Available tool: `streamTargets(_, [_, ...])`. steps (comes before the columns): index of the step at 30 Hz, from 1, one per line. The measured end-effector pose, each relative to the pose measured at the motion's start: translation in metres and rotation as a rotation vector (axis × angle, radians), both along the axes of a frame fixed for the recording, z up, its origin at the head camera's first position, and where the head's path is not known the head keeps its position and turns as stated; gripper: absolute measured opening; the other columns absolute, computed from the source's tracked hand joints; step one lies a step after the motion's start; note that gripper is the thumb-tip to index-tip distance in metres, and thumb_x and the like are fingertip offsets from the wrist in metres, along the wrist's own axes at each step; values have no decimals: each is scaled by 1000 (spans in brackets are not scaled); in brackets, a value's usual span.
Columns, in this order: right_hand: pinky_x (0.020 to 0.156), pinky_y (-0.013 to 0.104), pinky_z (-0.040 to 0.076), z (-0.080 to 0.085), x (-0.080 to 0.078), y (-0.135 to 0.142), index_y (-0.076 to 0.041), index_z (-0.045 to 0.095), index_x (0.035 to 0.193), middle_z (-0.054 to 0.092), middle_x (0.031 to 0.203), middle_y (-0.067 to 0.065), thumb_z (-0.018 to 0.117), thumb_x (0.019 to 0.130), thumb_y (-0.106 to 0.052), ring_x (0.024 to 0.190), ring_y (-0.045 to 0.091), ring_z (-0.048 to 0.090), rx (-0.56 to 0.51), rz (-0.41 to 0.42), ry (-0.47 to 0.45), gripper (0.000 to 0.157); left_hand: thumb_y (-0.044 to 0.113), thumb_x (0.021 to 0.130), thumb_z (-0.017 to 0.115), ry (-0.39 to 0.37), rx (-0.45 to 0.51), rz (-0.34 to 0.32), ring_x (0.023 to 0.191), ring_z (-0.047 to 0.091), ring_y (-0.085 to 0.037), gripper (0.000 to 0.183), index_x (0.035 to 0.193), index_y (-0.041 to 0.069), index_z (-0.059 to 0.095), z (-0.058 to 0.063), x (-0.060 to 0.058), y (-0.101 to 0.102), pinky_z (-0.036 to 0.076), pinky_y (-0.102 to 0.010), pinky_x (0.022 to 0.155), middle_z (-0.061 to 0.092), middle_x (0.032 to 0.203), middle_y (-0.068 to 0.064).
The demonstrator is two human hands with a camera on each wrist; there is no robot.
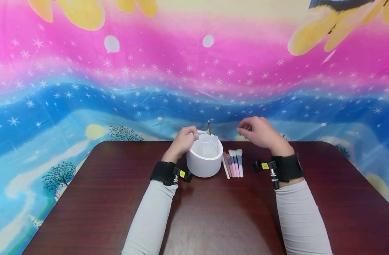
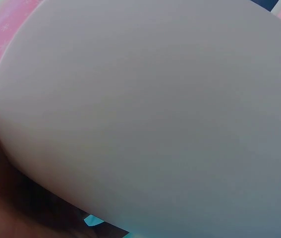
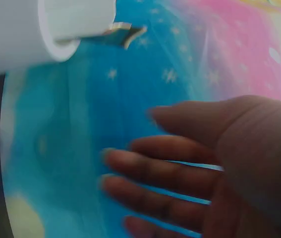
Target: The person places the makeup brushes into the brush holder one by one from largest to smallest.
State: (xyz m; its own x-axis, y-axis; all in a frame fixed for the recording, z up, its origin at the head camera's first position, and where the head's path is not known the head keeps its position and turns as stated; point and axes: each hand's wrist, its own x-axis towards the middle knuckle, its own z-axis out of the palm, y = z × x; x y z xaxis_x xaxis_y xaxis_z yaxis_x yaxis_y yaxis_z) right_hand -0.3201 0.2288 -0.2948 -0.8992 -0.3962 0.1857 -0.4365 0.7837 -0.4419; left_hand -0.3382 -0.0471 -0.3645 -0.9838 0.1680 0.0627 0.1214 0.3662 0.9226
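A white round organizer (image 1: 204, 167) with inner dividers stands on the table, and its pale side fills most of the left wrist view. My left hand (image 1: 183, 141) grips its rim from the left, fingers curled over the edge. From the far side of the organizer a slim gold-and-dark item (image 1: 208, 128) sticks up; in the right wrist view its notched, shiny end (image 3: 125, 36) shows beyond the rim. My right hand (image 1: 259, 131) is raised to the right of the organizer, apart from it. Its fingers are loosely bent, with nothing between them.
Several makeup brushes (image 1: 235, 163) lie side by side just right of the organizer, with white, brown and pink handles. The dark red wooden table (image 1: 213, 219) ends a little behind them. A colourful printed cloth (image 1: 168, 71) hangs behind the table.
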Motion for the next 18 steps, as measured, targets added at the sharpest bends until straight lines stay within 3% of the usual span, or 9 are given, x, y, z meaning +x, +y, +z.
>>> streamTargets(4, [84,49,54,-8,-4,8,2,72,112,73,100,12,66,98,-16,92,27,68,117,12,-103,23,1,94,43,4,-3,2,91,49,-31,19,77,10,49,0,1,0,38,-44,81,49,93,-10])
streamTargets(9, [78,43,55,-20,-9,11,2,71,110,71,99,14,69,96,-15,86,26,67,192,-2,-289,23,4,96,46,3,9,5,88,49,-30,20,78,10,49,-1,1,0,39,-43,81,46,87,-10])
streamTargets(13, [71,40,56,-28,-10,11,0,70,102,71,93,17,71,94,-17,80,29,68,220,-18,-417,18,5,98,46,-1,16,7,88,50,-30,20,78,10,49,-1,1,0,39,-43,80,44,84,-9])
streamTargets(18, [68,42,57,-38,-14,10,0,68,95,71,85,17,74,92,-17,74,30,71,202,-36,-492,19,5,98,46,-2,9,7,89,50,-30,21,78,10,49,-1,2,1,39,-43,81,44,84,-9])
